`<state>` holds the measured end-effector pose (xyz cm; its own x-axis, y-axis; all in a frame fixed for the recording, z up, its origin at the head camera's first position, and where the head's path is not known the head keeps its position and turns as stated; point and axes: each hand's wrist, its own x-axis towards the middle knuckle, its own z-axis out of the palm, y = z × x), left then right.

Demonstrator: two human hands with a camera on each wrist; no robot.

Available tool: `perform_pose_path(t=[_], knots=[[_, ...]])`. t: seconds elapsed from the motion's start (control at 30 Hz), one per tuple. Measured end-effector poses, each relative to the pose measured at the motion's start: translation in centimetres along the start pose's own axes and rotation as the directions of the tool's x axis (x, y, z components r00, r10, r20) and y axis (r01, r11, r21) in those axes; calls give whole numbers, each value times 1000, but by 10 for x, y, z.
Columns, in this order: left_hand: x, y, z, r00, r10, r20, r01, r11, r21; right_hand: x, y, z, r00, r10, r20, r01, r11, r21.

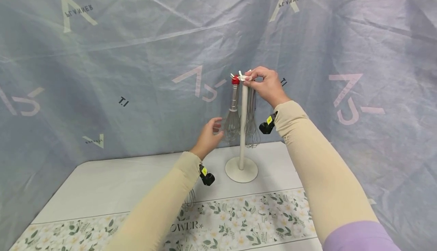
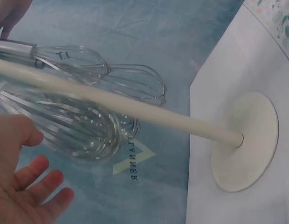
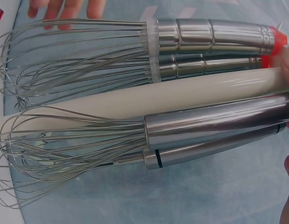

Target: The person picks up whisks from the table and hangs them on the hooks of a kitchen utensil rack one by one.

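A cream stand [image 1: 243, 129] with a round base carries several metal wire whisks on hooks at its top. My right hand [image 1: 266, 84] pinches the white hooked top of the stand between thumb and fingers. Left of the pole hangs a whisk [image 1: 235, 95] with a red handle end; the right wrist view shows a second red-ended whisk [image 3: 214, 64] behind it. Plain-handled whisks [image 3: 196, 126] hang on the pole's other side. My left hand [image 1: 209, 137] is beside the red-ended whisk's wires, fingers loosely spread and holding nothing.
Another whisk [image 1: 189, 200] lies on the table, partly hidden by my left sleeve. The white tabletop [image 1: 136, 182] has a floral strip [image 1: 246, 220] along its front. A blue-grey printed cloth [image 1: 153, 54] hangs behind the stand.
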<state>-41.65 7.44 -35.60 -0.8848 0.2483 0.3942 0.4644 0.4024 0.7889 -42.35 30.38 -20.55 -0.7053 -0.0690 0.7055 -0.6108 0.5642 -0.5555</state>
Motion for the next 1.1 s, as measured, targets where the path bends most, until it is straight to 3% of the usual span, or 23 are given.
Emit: perform_pose_path(t=[0.2,0.4,0.5,0.7,0.8,1.1], knots=[[-19,-23,-19,997,-53,-61,51,998,-41,-2,-3,1,1000,-24,-13,24,1000,-3],[-51,-56,-41,985,-136,-102,132,990,-42,-4,-5,2,998,-52,-28,51,998,-41],[-70,-74,-49,970,-214,-117,211,977,-43,-3,-7,2,997,-62,-39,58,994,-87],[-99,-109,-56,915,-377,-142,367,925,-94,-4,-15,3,995,-80,-54,67,973,-219],[-107,-119,-57,896,-424,-130,409,903,-128,-4,-18,3,995,-84,-53,67,961,-268],[-116,-136,-50,860,-502,-91,486,860,-153,-5,-26,9,994,-78,-71,49,938,-343]])
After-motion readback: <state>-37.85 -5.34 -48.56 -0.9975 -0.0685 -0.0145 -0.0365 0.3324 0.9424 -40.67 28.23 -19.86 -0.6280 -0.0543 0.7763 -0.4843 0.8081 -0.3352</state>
